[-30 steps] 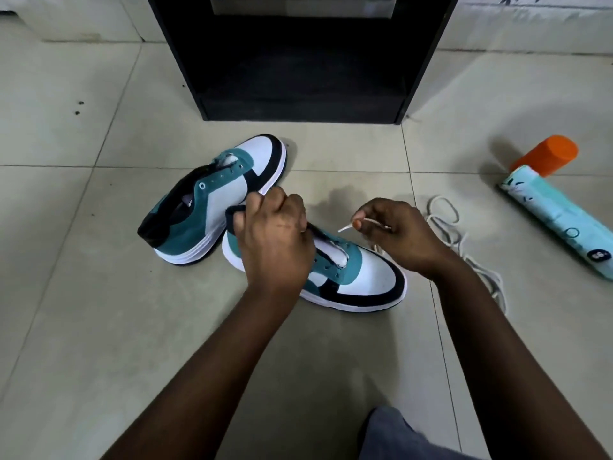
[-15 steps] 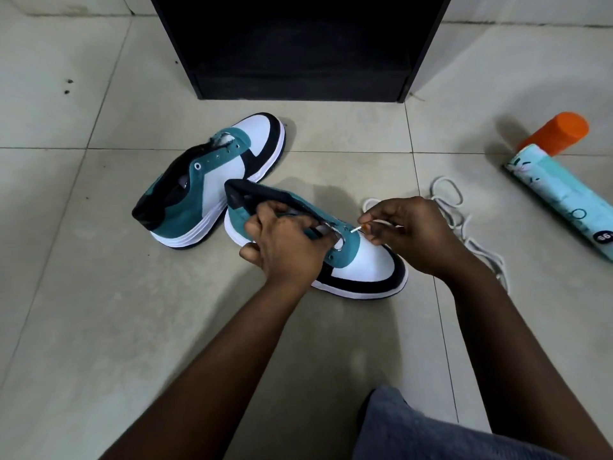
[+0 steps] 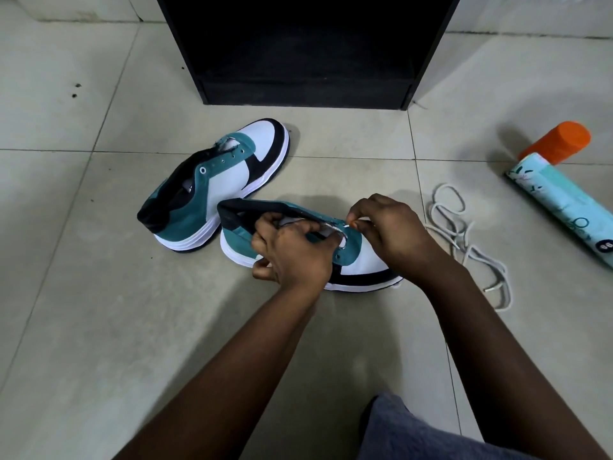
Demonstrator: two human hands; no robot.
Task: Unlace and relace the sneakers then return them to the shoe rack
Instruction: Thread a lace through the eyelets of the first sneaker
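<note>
since a second ago the left hand has slid from the collar to grip the near sneaker at its eyelets; right hand pinches the lace tip there. sneaker lies on the floor, toe pointing right.

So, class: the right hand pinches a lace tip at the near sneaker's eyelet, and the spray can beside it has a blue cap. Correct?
Not quite. The head view shows the can's cap is orange. The right hand does pinch the lace tip at the near sneaker.
</note>
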